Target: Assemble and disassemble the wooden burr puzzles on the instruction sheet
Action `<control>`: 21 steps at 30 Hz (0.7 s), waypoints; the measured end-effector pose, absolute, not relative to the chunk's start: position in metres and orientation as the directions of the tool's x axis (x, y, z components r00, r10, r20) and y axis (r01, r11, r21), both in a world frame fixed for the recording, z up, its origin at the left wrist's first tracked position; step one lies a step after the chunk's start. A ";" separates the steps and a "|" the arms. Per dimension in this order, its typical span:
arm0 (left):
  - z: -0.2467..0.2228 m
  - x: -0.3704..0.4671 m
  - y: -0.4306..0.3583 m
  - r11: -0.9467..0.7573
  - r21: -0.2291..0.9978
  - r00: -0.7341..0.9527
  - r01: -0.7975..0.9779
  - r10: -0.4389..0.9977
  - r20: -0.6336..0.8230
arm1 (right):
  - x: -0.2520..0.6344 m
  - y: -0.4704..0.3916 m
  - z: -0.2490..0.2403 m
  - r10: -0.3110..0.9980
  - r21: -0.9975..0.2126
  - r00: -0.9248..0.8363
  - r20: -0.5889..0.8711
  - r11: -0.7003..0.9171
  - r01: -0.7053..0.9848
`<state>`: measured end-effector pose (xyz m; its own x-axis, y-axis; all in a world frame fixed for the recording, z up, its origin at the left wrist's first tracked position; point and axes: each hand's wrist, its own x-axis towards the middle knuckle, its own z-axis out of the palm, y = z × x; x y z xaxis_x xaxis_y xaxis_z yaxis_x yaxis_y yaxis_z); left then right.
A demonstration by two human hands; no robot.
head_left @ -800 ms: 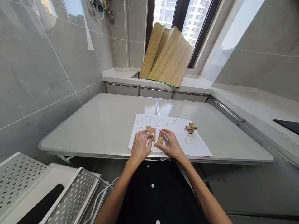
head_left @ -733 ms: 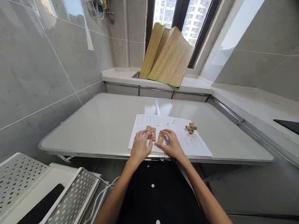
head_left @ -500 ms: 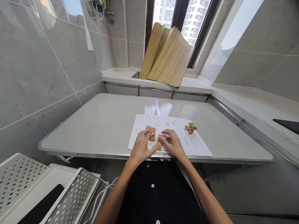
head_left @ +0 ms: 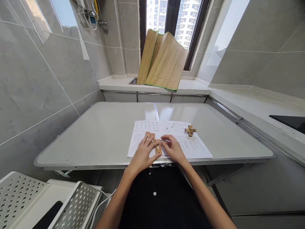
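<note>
A slotted wooden block (head_left: 159, 152) with a black mark is lying flat on the printed paper (head_left: 199, 150), near the paper's front edge and a bit left of its middle. The left hand (head_left: 142, 155) is lying spread quite wide, its fingers resting over the blocks and its thumb touching the front end of the marked one. The right hand (head_left: 173, 150) is half curling just beside that block's right side; whether its tips are pinching it, one cannot tell.

A middle block (head_left: 152, 135) and a left block (head_left: 148, 134) are lying next to it in a stepped row. So far, three blocks are making a row, but none is going through another. Fingers are hiding parts of them.

A wooden cross (head_left: 190, 130) is sitting already put together by the paper's back right corner. The paper is lying by the tabletop (head_left: 95, 133)'s front edge. Past the back edge, a bamboo mat (head_left: 166, 62) is leaning near the window.
</note>
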<state>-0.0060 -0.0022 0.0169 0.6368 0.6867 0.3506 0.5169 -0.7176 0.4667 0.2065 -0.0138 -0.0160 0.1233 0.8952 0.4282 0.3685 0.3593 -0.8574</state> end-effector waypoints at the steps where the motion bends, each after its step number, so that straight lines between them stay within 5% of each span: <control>1: 0.016 -0.006 0.001 -0.725 0.440 0.652 0.530 0.680 0.336 | 0.207 -0.013 -0.016 0.894 -0.857 0.129 0.429 0.357 0.372; 6: 0.013 -0.005 0.025 -0.790 0.344 0.723 0.508 0.608 0.328 | 0.207 -0.012 -0.015 0.891 -0.858 0.159 0.426 0.342 0.383; 21: 0.020 -0.021 0.134 -0.772 0.315 0.707 0.552 0.634 0.314 | 0.207 -0.014 -0.011 0.909 -0.871 0.182 0.376 0.280 0.403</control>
<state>-0.0208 0.1343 0.0203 0.7067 0.6339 0.3143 0.5521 -0.7718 0.3153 0.2074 -0.0136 -0.0110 0.1824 0.9085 0.3759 0.4032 0.2796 -0.8714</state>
